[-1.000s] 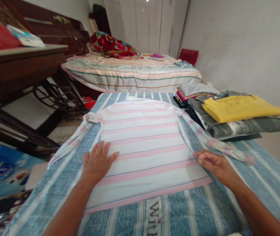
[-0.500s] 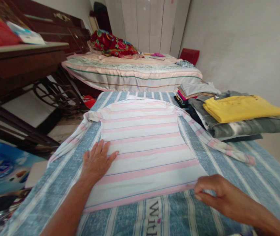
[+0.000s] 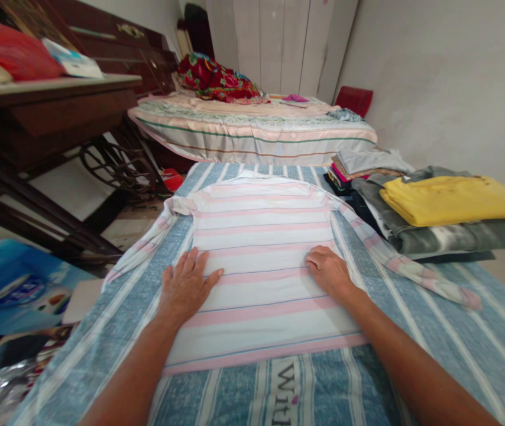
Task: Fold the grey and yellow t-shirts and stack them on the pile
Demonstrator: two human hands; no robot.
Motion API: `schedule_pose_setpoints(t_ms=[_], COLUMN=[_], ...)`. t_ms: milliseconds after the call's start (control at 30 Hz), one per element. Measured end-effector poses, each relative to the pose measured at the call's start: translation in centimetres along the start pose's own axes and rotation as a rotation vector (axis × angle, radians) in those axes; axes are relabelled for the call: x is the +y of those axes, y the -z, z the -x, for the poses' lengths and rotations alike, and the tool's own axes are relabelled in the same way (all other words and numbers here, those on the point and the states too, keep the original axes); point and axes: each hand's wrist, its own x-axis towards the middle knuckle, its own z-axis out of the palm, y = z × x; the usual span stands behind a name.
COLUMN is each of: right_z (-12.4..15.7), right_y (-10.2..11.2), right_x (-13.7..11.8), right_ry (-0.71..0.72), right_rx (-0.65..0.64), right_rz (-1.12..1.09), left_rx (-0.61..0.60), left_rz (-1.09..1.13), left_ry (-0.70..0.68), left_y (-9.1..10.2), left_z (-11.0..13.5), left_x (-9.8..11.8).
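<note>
A pink-and-white striped long-sleeved shirt [image 3: 261,236] lies flat, back up, on a blue-and-white striped sheet [image 3: 434,331]. My left hand [image 3: 185,287] rests open and flat on the shirt's left side, fingers spread. My right hand [image 3: 330,272] lies palm down on the shirt's right side near the side seam, fingers together and slightly curled, holding nothing I can see. Both sleeves spread outward, the left sleeve [image 3: 146,248] toward the bed's edge, the right sleeve [image 3: 412,269] across the sheet.
A stack of folded clothes with a yellow garment [image 3: 447,198] on top sits at the right, a smaller folded pile [image 3: 359,165] behind it. A dark wooden table [image 3: 35,112] stands left, another bed [image 3: 252,127] beyond, a blue package [image 3: 13,290] at lower left.
My right hand moved from the shirt's bottom right hem up onto the shirt's right side. The left hand stayed in place. The view shifted slightly.
</note>
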Motion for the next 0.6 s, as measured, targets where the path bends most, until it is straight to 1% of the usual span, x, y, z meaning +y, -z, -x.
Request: schedule_pose_setpoints(t_ms=[167, 367, 500, 600], right_z=[0.3, 0.6, 0.9, 1.5], right_y=[-0.3, 0.2, 1.0, 1.9], right_x=[0.0, 1.1, 1.5, 0.9], right_ry=[0.021, -0.001, -0.035, -0.029], right_rx=[0.023, 0.091, 0.132, 0.107], right_rz=[-0.013, -0.129, -0.293, -0.411], left_rx=[-0.002, -0.005, -0.002, 0.002], left_rz=[-0.004, -0.008, -0.020, -0.039], left_ry=[-0.003, -0.002, -0.011, -0.018], left_y=[0.1, 0.1, 0.2, 0.4], left_z=[-0.1, 0.0, 0.1, 0.1], left_x=[0.1, 0.0, 0.1, 0.2])
